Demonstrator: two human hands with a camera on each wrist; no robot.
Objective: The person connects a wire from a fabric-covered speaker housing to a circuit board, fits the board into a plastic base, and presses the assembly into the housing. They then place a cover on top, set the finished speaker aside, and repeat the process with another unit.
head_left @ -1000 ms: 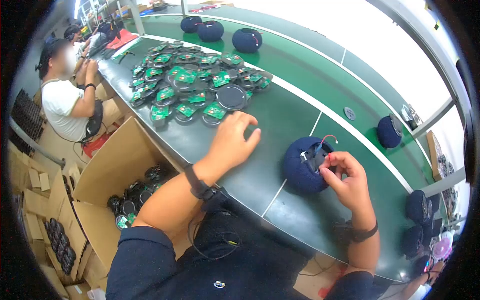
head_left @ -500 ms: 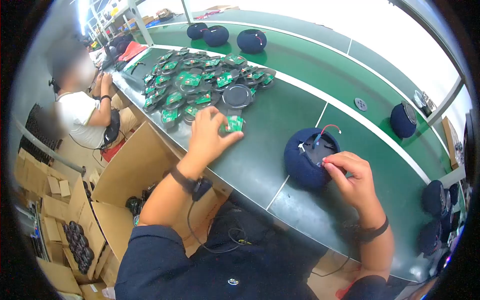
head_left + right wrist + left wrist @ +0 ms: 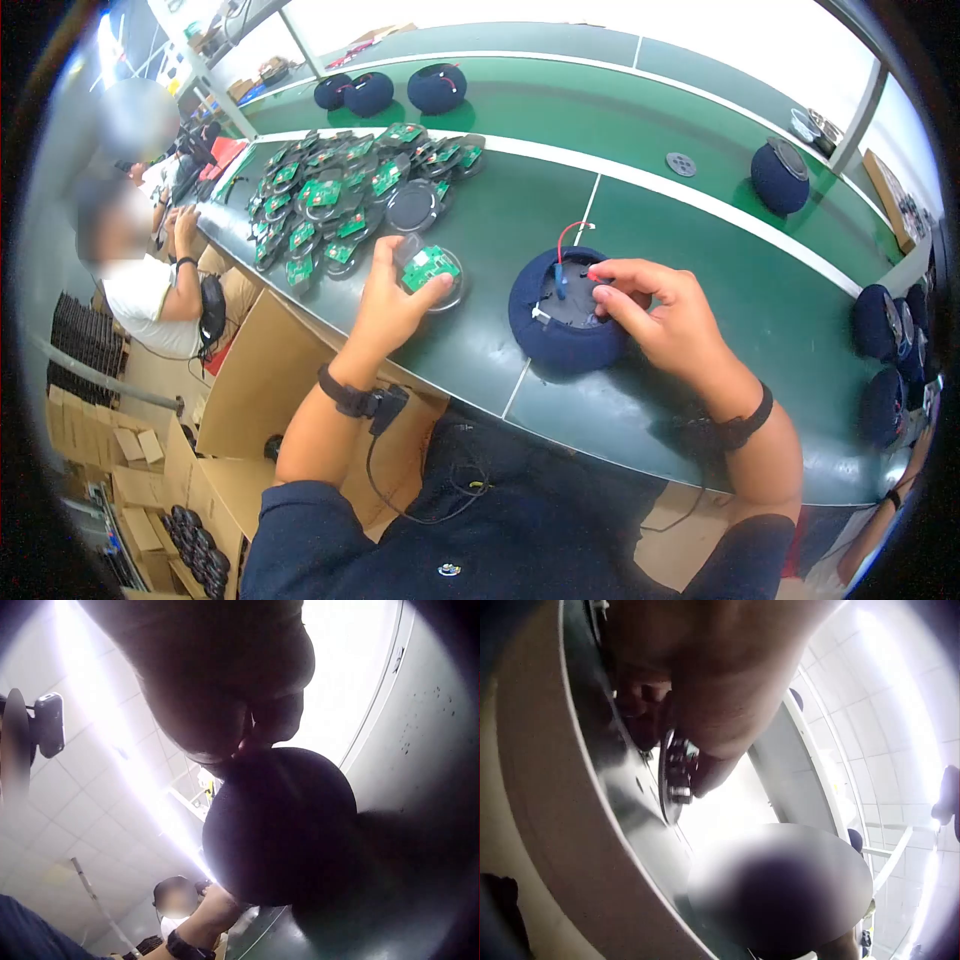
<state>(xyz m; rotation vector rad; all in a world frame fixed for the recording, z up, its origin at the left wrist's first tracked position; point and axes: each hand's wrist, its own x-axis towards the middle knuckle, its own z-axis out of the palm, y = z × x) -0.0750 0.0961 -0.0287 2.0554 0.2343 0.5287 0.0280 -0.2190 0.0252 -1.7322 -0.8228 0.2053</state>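
Between thumb and fingers, the left hand grips a round black disc with a green circuit board, lifted off the pile; the left wrist view shows the disc edge-on. The right hand pinches a small red piece at the opening of a dark blue fabric ball. A red wire with a white plug rises out of that opening, and a white connector lies at its near-left rim. In the right wrist view the ball is a dark shape under the hand.
A pile of discs with green boards lies left on the green table. More blue balls stand at the back, one at the right, others at the far right. A grey disc lies behind. Cardboard boxes and seated people are left.
The left hand has taken a disc with a board from the pile and brought it towards the ball. The right hand stays at the ball's opening. The head view has shifted.
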